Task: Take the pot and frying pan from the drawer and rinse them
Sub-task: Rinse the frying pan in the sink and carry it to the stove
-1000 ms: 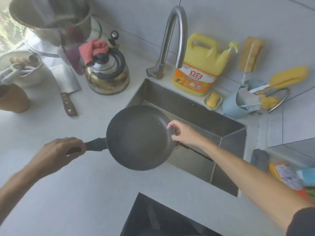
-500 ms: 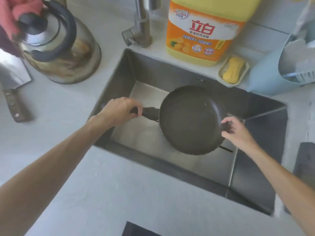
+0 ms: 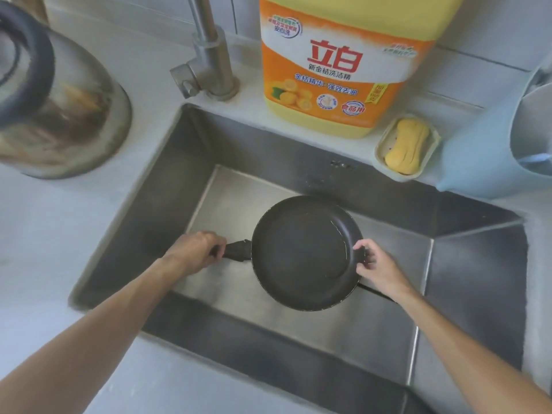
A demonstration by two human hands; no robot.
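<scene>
1. The left hand (image 3: 195, 252) has its fingers wrapped round the handle, at nine o'clock of the frying pan (image 3: 306, 253).
2. The pan hangs level inside the sink (image 3: 466, 282); best kept level and brought under the faucet (image 3: 209, 52) at twelve o'clock.
3. The right hand (image 3: 378, 268) pinches the rim at three o'clock.

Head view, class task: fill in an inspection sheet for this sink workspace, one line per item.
Surface: pale countertop around a steel sink.
Job's things: black frying pan held inside the sink; pot not in view.
Clutter: kettle, detergent jug, yellow soap in its dish, blue holder.
Hands: left hand grips the pan's handle; right hand pinches the rim.
Cables: nothing seen.
Surroundings: faucet, no water seen running; tiled wall behind.
</scene>
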